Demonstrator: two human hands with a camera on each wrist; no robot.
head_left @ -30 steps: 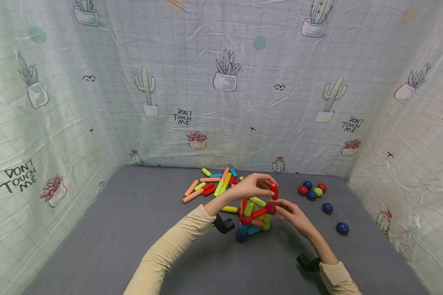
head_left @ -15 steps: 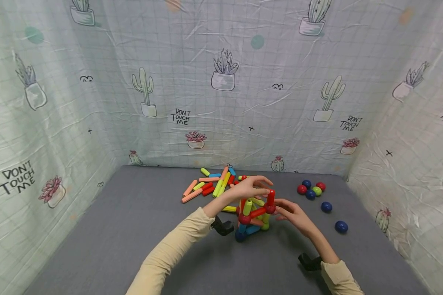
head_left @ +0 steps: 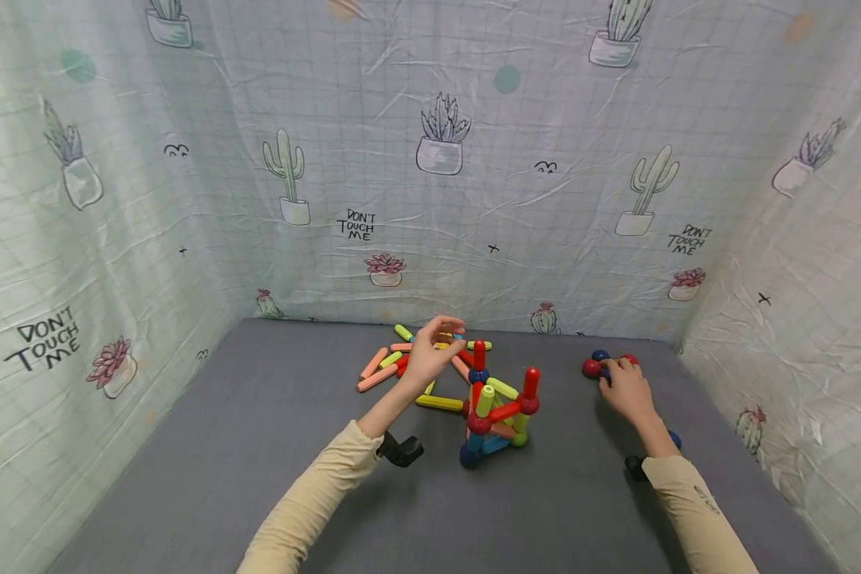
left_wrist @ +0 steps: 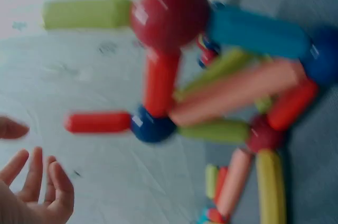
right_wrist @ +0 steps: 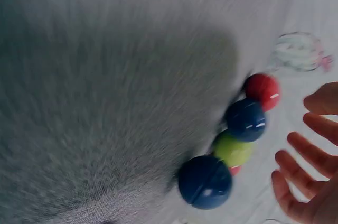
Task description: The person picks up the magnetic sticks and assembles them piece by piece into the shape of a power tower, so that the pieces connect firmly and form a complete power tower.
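Adding to the rod-and-ball frame [head_left: 505,412] looks like the step in hand: in the head view it stands right of the middle of the grey table [head_left: 244,446], and three uprights, a red rod [head_left: 479,355], a second red rod [head_left: 531,383] and a yellow-green rod [head_left: 485,400], show bare tops. The right hand [head_left: 627,392] is over the ball cluster [head_left: 591,368], far right, while the left hand [head_left: 425,360] hangs by the loose sticks [head_left: 378,378], fingers bent, empty. The next move, I'd say, calls for pinching one ball and seating it squarely on a bare top. Hanging cloth [head_left: 473,199] walls off the far edge and the right; the roomy ground is near and left. Mind that lone blue ball [head_left: 675,439] beside the right sleeve [head_left: 696,502]!

Over to the left wrist view, blurred: fingers apart, nothing in them, rod ends sticking out toward them.

Right wrist view now: fingers spread, no ball held, a gap showing before the cluster.
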